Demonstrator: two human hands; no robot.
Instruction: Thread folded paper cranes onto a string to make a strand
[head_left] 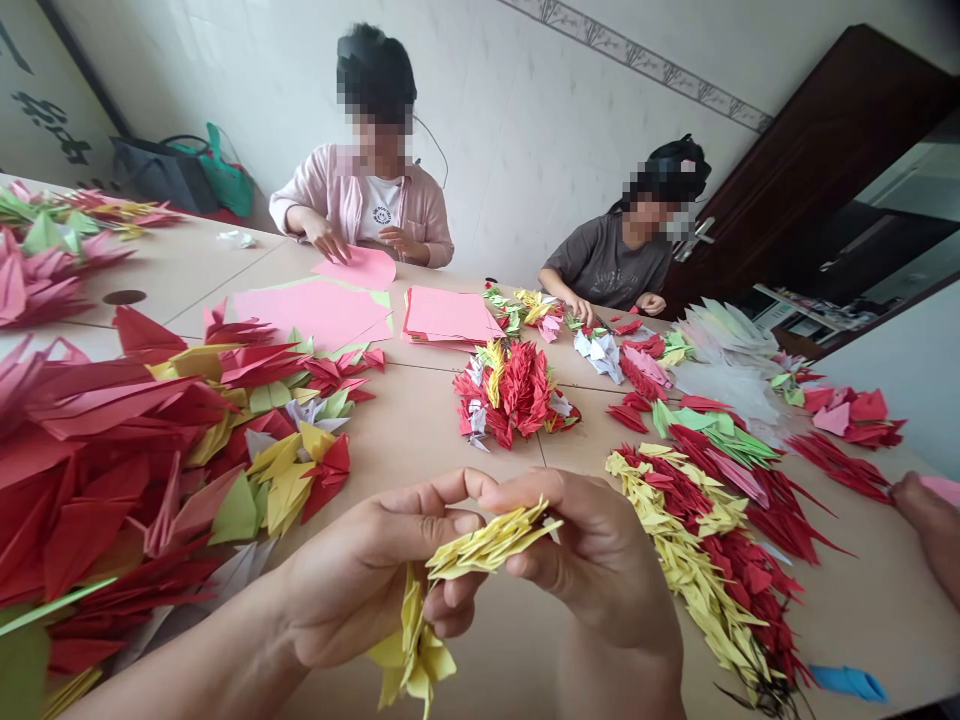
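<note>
Between my two hands is a string of yellow folded paper cranes [487,541], tightly stacked at its upper end. The thumb and fingers of my left hand [375,560] grip the left part of the stack, and more yellow cranes dangle below that palm. At the stack's right end, my right hand [600,560] pinches near a small dark tip; exactly what its fingertips hold is partly hidden. Just right of my right hand lie long yellow and red crane strings [697,560] with dark thread ends. Left of my hands spreads a big heap of red, pink, yellow and green folded cranes [142,430].
Across the table [510,650], one person [375,200] handles pink paper by a stack of square sheets [450,317]. A second person [619,250] works at the right. A red crane bundle [517,395] lies mid-table. Another hand [930,530] reaches in at the right edge, above a blue object [849,683].
</note>
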